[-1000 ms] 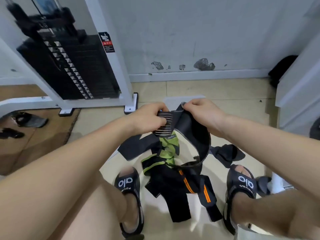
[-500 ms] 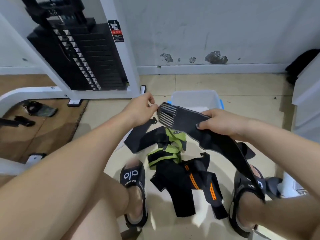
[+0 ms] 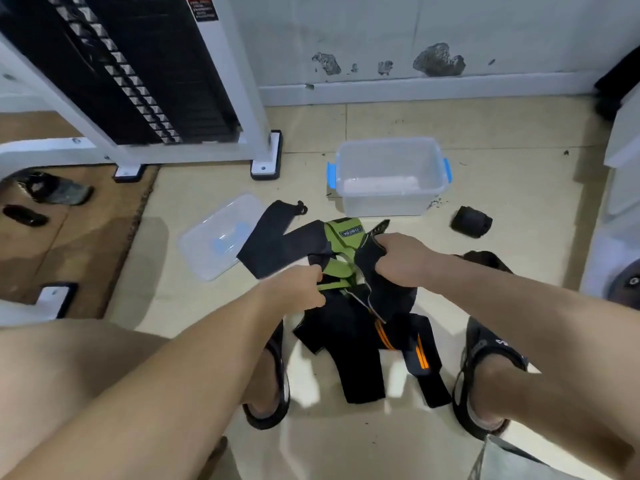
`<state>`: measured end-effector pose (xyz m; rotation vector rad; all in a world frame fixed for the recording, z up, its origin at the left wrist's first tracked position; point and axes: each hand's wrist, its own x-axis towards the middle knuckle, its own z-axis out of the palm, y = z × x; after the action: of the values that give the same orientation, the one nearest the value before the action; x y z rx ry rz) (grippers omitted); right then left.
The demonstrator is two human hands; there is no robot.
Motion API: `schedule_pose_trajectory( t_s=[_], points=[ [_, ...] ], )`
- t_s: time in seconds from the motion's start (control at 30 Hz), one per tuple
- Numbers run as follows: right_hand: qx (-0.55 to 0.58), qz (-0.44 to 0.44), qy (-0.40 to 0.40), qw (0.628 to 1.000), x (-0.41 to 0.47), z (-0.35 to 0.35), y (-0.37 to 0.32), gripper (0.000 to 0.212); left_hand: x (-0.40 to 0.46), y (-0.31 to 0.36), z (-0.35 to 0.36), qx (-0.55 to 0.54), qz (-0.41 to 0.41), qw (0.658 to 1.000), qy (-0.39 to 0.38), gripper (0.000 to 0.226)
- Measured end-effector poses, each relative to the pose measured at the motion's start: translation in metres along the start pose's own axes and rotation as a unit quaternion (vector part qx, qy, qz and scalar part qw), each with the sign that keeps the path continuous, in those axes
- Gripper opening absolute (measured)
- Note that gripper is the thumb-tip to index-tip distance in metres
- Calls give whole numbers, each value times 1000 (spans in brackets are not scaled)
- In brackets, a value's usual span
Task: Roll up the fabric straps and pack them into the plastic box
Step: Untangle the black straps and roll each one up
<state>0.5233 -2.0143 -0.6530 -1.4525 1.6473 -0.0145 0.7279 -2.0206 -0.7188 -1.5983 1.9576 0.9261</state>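
Fingers point(image 3: 379, 242) pinching black strap point(image 3: 388, 292) — green strap point(image 3: 341, 237) label "YIBODA"

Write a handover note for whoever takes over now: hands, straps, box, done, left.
Left hand: pinching one end of a black strap.
Right hand: gripping the same strap's other end.
Plastic box: open on the floor, no straps inside; lid lies left of the pile.
Done: what looks like one rolled strap right of the box, not packed.
Left: roll the held strap and the pile, then pack all.
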Motion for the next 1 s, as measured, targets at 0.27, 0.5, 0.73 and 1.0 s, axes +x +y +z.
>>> schedule_pose_trajectory(
  t_s=[0.27, 0.5, 0.73, 1.0],
  points=[
    [-36, -30, -57, 997, 13, 36, 15, 38, 41, -41, 121, -160, -158, 974, -26, 56],
    [-46, -20, -78, 996, 32, 46, 8, 16, 73, -44, 141, -261, -157, 952, -11, 69],
    [-34, 5, -70, 997, 34, 35, 12, 17, 80, -39, 141, -269, -185, 945, -23, 45],
    [39, -2, -52, 998, 5, 10, -8, 39, 43, -31, 60, -203, -192, 957, -77, 15]
  ],
)
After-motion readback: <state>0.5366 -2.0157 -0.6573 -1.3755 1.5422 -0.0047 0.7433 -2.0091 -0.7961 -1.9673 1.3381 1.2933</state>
